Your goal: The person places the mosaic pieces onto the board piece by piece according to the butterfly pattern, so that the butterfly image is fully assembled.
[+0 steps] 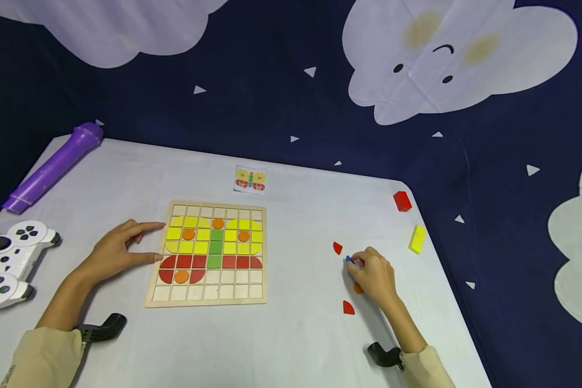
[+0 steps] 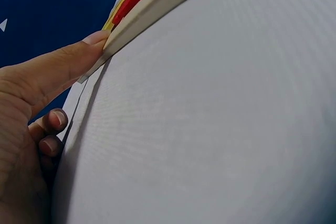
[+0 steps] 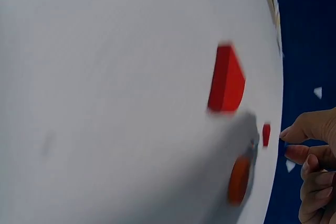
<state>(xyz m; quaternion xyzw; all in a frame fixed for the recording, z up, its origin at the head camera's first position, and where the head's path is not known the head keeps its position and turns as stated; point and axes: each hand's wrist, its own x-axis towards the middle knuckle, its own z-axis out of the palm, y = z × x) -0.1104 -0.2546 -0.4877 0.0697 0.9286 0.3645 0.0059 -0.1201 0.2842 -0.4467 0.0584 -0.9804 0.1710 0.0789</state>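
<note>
A wooden mosaic board (image 1: 206, 305) lies on the table, filled with yellow, red, green and orange pieces in a butterfly pattern. At its left edge is my left hand (image 1: 111, 250), with the extended thumb and index finger touching the frame; the left wrist view shows the thumb (image 2: 84, 53) against it. To the board's right, my right hand (image 1: 375, 277) pinches a small blue piece (image 1: 349, 259) between thumb and index finger, mostly hidden by the fingertips. Around this hand lie a red quarter-round piece (image 1: 337, 248), another red quarter-round piece (image 1: 348, 307) and an orange disc (image 1: 358, 289).
Behind the board lies a butterfly picture card (image 1: 250, 179). A red block (image 1: 402, 201) and a yellow block (image 1: 417, 239) stand near the right table edge. On the left are a purple toy microphone (image 1: 55, 167) and a white game controller (image 1: 16, 264).
</note>
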